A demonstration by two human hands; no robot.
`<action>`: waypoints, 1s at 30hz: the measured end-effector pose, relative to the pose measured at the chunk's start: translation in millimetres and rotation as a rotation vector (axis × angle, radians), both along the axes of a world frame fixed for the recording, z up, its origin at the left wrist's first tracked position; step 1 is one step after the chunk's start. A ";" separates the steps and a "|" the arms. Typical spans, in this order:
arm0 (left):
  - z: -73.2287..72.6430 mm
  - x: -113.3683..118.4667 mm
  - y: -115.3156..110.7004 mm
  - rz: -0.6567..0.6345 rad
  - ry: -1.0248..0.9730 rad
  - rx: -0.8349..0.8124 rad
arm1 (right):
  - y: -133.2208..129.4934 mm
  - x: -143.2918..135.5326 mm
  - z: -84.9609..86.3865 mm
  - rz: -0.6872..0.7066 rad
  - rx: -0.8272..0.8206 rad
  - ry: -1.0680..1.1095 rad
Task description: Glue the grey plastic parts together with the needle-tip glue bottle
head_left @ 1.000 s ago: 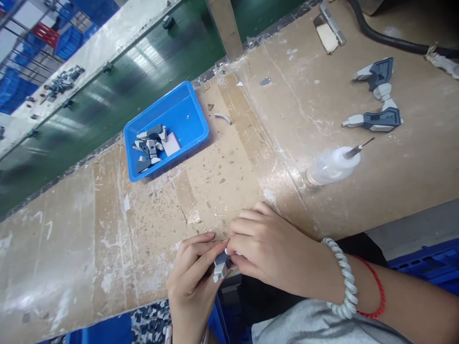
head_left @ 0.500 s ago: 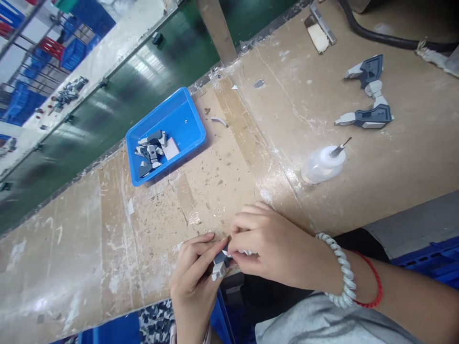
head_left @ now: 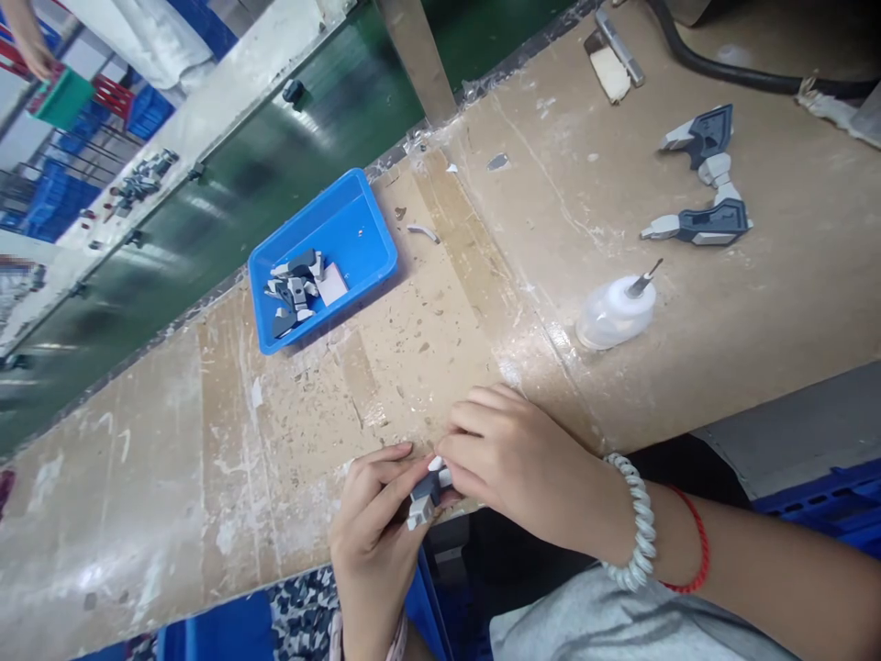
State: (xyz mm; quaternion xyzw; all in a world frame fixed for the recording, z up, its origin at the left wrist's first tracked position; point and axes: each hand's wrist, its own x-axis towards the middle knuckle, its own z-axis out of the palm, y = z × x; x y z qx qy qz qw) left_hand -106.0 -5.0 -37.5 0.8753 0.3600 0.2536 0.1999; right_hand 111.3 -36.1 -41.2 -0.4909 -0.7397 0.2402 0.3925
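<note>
At the table's near edge my left hand (head_left: pixel 377 509) is closed around a small grey and white plastic model part (head_left: pixel 425 498). My right hand (head_left: pixel 513 454) meets it from the right, fingers pinched at the part's upper white end; its fingertips partly hide that end. Up and to the left, a blue tray (head_left: pixel 368 220) holds several similar grey and white parts (head_left: pixel 297 286) and a pale pink block (head_left: pixel 332 285). Two joined grey and white parts (head_left: pixel 716 222) lie at the right. Nearer my right hand stands a clear squeeze bottle (head_left: pixel 614 314) with a metal needle tip.
A green conveyor belt (head_left: pixel 254 174) runs behind the table, carrying small dark parts. A black hose (head_left: pixel 730 78) and a metal tool with a pale block (head_left: pixel 609 69) lie at the far right. Across the belt, a person's hand (head_left: pixel 39 62) holds a green basket (head_left: pixel 65 99).
My right fingers have shifted slightly on the model part, and more of its white end shows. A person with a green basket has come into clearer view across the belt.
</note>
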 end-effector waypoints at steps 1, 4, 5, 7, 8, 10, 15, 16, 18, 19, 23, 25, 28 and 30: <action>-0.6 -0.1 0.2 -0.005 -0.006 0.005 | 0.1 -0.7 -0.7 -0.028 0.005 0.014; -1.3 -0.1 0.8 -0.017 -0.021 0.013 | 0.0 -1.0 -1.9 -0.057 0.017 0.049; -1.2 0.0 1.0 -0.019 -0.024 0.014 | -0.2 -0.4 -2.0 -0.035 0.012 0.052; -1.0 0.3 1.1 -0.022 -0.026 0.013 | -0.4 1.3 -1.6 0.033 0.014 0.039; -1.0 0.4 1.0 -0.024 -0.026 0.012 | -0.3 2.2 -1.5 0.068 0.016 0.026; -1.6 0.6 0.7 -0.024 -0.027 0.006 | 0.2 3.5 -1.3 0.109 0.012 0.006; -4.0 0.0 -0.4 -0.017 -0.045 -0.001 | 3.7 0.4 -0.7 0.103 -0.040 0.004; -4.0 0.0 -0.6 -0.016 -0.047 0.000 | 4.8 -1.7 -0.1 0.092 -0.062 0.010; -3.4 0.2 -0.8 -0.013 -0.048 0.001 | 6.9 -6.8 1.7 0.051 -0.114 0.030; -3.0 0.4 -0.8 -0.015 -0.049 0.002 | 7.7 -9.5 2.7 0.021 -0.138 0.040; -1.7 1.6 -0.6 -0.023 -0.053 0.009 | 7.9 -16.4 5.6 -0.087 -0.205 0.062; -1.4 2.0 -0.8 -0.018 -0.051 0.006 | 6.9 -14.9 6.0 -0.107 -0.214 0.109; -0.9 2.3 -1.4 -0.003 -0.040 -0.007 | 5.9 -7.8 6.4 -0.081 -0.237 0.214; -0.6 2.3 -1.9 0.000 -0.034 -0.011 | 5.8 -3.6 6.8 -0.004 -0.270 0.240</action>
